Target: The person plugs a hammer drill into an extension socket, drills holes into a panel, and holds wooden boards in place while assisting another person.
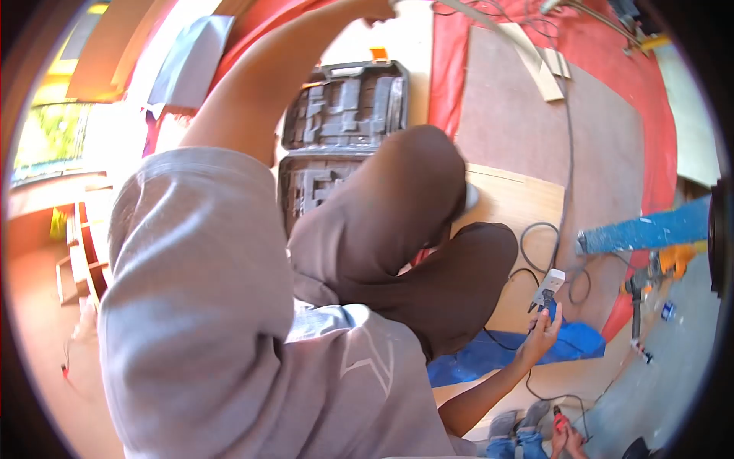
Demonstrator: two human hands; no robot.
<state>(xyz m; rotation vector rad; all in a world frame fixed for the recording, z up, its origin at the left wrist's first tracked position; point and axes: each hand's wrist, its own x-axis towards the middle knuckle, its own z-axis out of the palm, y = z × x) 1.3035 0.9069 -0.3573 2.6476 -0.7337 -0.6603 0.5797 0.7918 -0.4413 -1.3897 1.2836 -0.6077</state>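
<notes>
My right hand, at the lower right, has its fingers wrapped round a white extension socket. A dark plug sits at the socket's lower end, and a black cable runs nearby. My left arm stretches up to the top edge, where my left hand is partly cut off. Its fingers are too cropped to show whether anything is in them. Below that hand lies an open black tool case with moulded compartments and an orange latch. My bent legs in brown trousers cover part of the case.
A wooden board and red sheeting cover the floor. Wooden strips lie at the top. At right are a blue post and an orange power tool. Another person's hands hold a red tool at bottom right.
</notes>
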